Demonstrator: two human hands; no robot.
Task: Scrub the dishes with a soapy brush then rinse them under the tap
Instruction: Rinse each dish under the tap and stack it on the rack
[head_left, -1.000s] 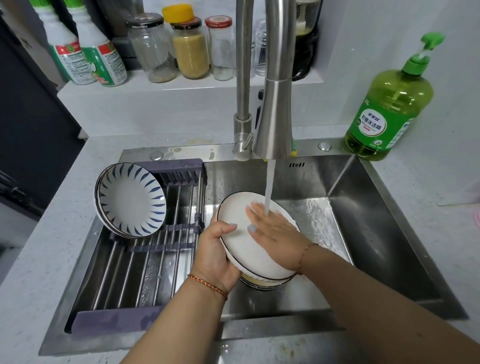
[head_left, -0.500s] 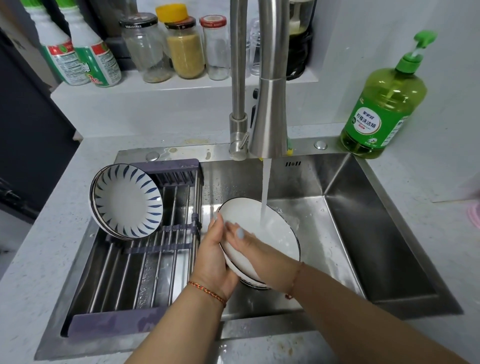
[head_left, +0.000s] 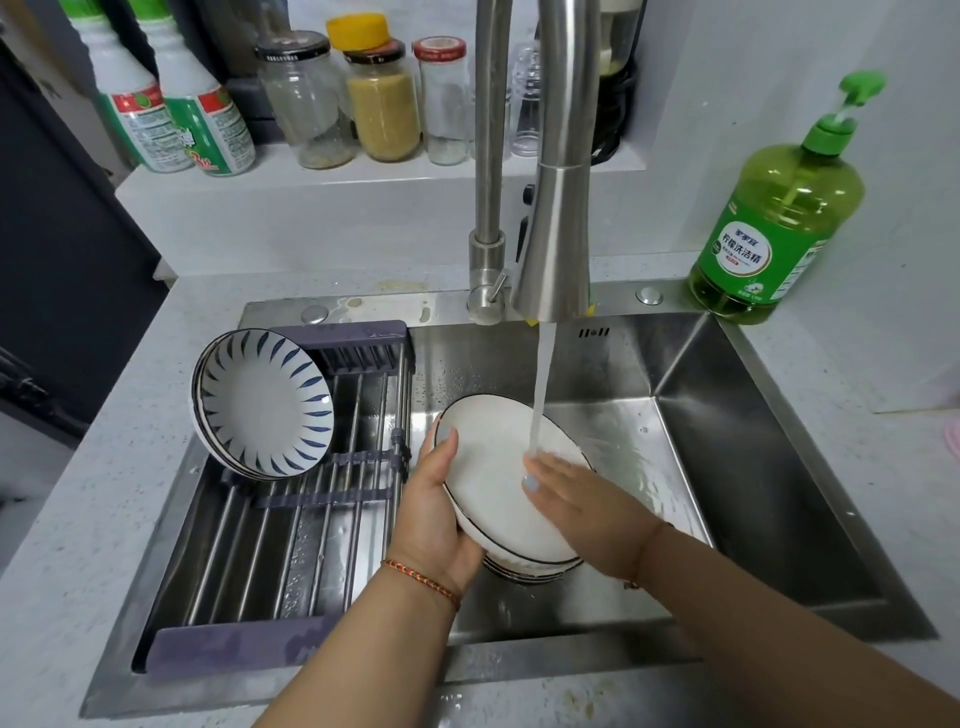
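Note:
A white plate with a dark rim (head_left: 493, 467) is tilted in the sink under the running water (head_left: 540, 395) from the steel tap (head_left: 553, 234). My left hand (head_left: 434, 514) grips the plate's left edge, thumb on the face. My right hand (head_left: 582, 504) lies flat on the plate's face with straight fingers, right where the stream lands. More dishes (head_left: 524, 569) sit stacked under the plate, mostly hidden. No brush is in view.
Blue-patterned plates (head_left: 260, 405) lean upright in the grey drying rack (head_left: 291, 530) over the sink's left half. A green dish-soap pump bottle (head_left: 774, 218) stands at the back right corner. Jars (head_left: 384, 98) and bottles (head_left: 171, 104) line the ledge behind the sink (head_left: 753, 467).
The plate has been turned and tilted under the stream. My right hand slid across its face, first to the left edge, now back under the water.

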